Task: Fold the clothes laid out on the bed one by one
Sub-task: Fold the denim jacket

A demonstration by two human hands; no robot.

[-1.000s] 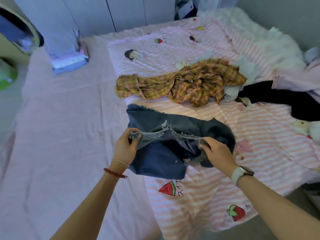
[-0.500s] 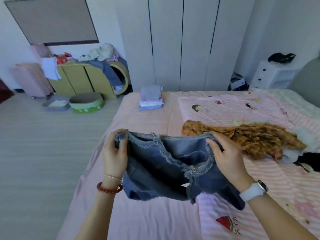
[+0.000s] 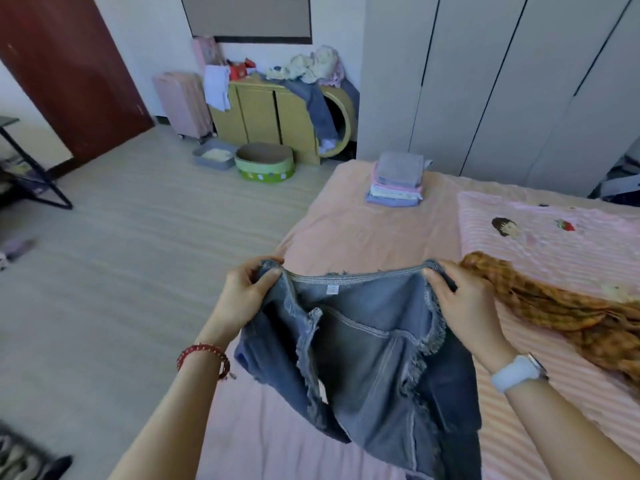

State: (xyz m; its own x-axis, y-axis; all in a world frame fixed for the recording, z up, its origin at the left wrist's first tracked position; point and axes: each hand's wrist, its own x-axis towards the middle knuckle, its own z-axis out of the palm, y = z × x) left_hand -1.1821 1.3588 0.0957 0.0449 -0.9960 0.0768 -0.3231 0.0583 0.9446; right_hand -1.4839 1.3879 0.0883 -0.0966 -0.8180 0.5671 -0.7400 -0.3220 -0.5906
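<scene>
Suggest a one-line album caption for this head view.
Both hands, left hand and right hand, hold a frayed blue denim garment up over the pink bed.

text: none legible | denim garment (image 3: 367, 355) | small white tag at waistband, print too small to read

Pink bed (image 3: 346, 216): folded stack (image 3: 396, 180), striped blanket (image 3: 540, 244), seemingly plaid garment (image 3: 554, 306).

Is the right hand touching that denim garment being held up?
Touching. The head view shows the right hand pinching the denim garment's top edge at one corner.
</scene>
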